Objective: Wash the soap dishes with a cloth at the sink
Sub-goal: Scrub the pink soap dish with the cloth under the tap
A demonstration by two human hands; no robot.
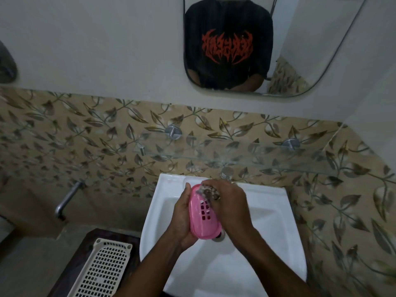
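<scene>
1. Over the white sink [267, 213], near its middle, a pink dish [202, 215] is held above the basin, its long side running near to far and its slotted face turned up toward the camera.
2. Left hand [182, 219] cups the dish from the left side, fingers wrapped under and around its edge, thumb up along the far left rim.
3. Right hand [230, 207] is closed on a patterned cloth [209, 191], bunched and pressed against the far end of the dish (the cloth is blurred, so a rubbing stroke seems likely).
4. Just beyond the hands a tap [225, 175] shows at the far rim of the sink; whether water is running I cannot tell.
5. To the near left, on a dark counter, lies a white rack [102, 269], and no other dish shows on it or anywhere else in view.
6. Judging progress: the wash of this one dish looks to be in hand, with the far end getting the cloth and the slots and near end not covered by it now.
7. Left to do, as I judge it: finish wiping this dish, rinse it, set it down, and then wash any others (the task names more than one, yet only one is visible).
</scene>
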